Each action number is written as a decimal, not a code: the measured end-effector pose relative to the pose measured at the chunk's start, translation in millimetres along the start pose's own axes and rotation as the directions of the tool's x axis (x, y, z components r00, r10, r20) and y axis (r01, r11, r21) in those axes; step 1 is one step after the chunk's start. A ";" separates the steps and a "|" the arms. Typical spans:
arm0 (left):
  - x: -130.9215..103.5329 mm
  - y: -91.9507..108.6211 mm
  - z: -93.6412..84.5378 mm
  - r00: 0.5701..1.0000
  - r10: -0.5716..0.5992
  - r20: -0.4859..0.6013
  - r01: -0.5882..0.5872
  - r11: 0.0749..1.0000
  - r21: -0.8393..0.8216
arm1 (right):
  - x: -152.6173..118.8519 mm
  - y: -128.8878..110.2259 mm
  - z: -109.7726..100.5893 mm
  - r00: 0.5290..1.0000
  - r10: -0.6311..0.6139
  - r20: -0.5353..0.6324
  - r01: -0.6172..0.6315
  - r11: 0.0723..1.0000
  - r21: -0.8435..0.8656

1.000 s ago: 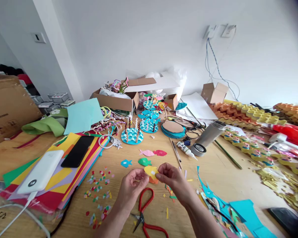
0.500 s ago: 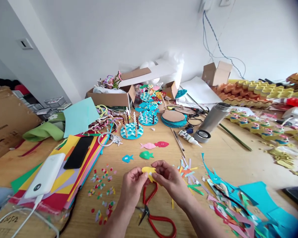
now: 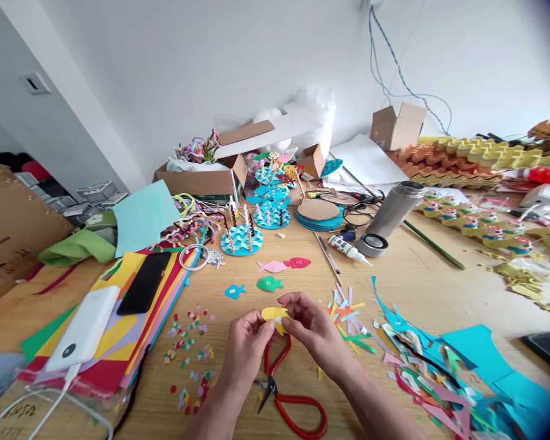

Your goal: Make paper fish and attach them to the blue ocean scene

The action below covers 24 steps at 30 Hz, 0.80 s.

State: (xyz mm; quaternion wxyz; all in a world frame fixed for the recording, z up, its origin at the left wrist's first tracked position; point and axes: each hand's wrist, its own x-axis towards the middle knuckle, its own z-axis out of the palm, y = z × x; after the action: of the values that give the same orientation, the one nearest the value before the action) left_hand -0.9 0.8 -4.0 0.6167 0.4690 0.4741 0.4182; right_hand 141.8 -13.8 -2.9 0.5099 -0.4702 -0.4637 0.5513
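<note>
Between my two hands is a yellow paper fish point(image 3: 273, 314) with a small white patch on its lower part. My left hand point(image 3: 249, 337) pinches its left side, and the fingers of my right hand point(image 3: 312, 329) close on its right side. Below them on the table lie red-handled scissors point(image 3: 297, 404), blades pointing left. Just beyond my hands rest a green paper fish point(image 3: 269, 283), a blue paper fish point(image 3: 234, 291), a pink paper fish point(image 3: 273, 267) and a red paper fish point(image 3: 299, 263).
Paper confetti point(image 3: 193, 360) lies left of my hands; paper strips point(image 3: 348, 318) and blue scraps point(image 3: 481, 360) lie right. A white power bank point(image 3: 85, 324) and black phone point(image 3: 145, 284) rest on coloured paper. Farther back stand a glue bottle point(image 3: 346, 247) and steel flask point(image 3: 396, 211).
The view has shifted slightly. Both hands stay almost in place, still holding the yellow paper fish; its white patch now shows a little less clearly.
</note>
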 end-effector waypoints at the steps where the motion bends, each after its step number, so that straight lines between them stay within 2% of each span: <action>1: 0.1 -0.3 -0.1 1.000 -0.001 0.005 0.002 1.000 -0.005 | 0.0 -0.3 -0.1 1.000 -0.002 -0.001 0.002 1.000 0.005; 6: 0.5 -0.7 0.3 0.999 0.027 0.037 -0.027 1.000 -0.013 | -0.5 -2.1 0.2 1.000 0.011 0.013 -0.011 1.000 0.007; 11: -1.6 3.8 2.7 0.996 0.051 0.072 -0.056 0.996 0.074 | -0.9 0.2 0.5 0.999 0.034 0.026 -0.034 0.999 -0.024; 16: -0.8 0.7 0.9 0.998 0.043 0.042 -0.045 0.997 0.070 | 0.4 6.2 1.2 1.000 0.002 0.017 -0.001 0.998 -0.062; 19: 1.2 -3.3 -2.0 0.999 0.035 -0.006 -0.035 0.999 0.026 | 0.2 8.2 1.5 0.986 -0.130 -0.108 0.108 0.977 -0.183; 21: 2.4 -5.1 -3.4 0.999 0.038 -0.039 -0.037 0.999 0.010 | -1.4 7.0 1.7 0.936 -0.295 -0.194 0.214 0.911 -0.354; 24: 3.1 -5.3 -3.6 0.996 0.063 -0.060 -0.062 0.998 0.025 | -5.5 2.2 3.7 0.871 -0.471 -0.138 0.322 0.761 -0.564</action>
State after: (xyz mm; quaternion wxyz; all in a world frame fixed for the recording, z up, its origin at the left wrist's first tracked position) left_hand -3.3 3.3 -10.2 0.5832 0.4779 0.4825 0.4457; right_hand 138.0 -19.5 -4.3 0.5264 -0.5518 -0.6111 0.2122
